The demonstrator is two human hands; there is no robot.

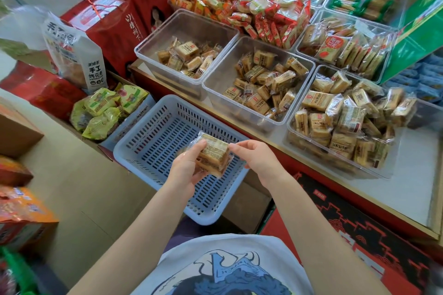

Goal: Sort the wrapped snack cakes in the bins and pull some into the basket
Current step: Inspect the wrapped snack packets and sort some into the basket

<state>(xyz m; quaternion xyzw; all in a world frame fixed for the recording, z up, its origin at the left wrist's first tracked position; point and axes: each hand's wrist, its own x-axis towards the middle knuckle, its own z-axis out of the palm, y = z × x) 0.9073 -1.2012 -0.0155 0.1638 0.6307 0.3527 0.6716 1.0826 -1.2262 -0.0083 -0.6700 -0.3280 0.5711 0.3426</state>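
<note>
Now hands (220, 163) pinch cake (212, 154).

Clear, glossy plastic bins (257, 79) hold snack cakes (263, 84) in shiny, crinkled transparent film. The slotted basket (153, 141) is matt pale-blue plastic. A cardboard carton (16, 132) looks dull and brown; the red gift box (107, 19) carries a smooth printed sheen.

Clear bins (257, 84) of wrapped snack cakes (266, 79) sit on the counter (412, 170).

White snack bag (79, 60): "手工烤花卷". Red carton (134, 24): "以橙树下". Cake wrapper print too small.
</note>
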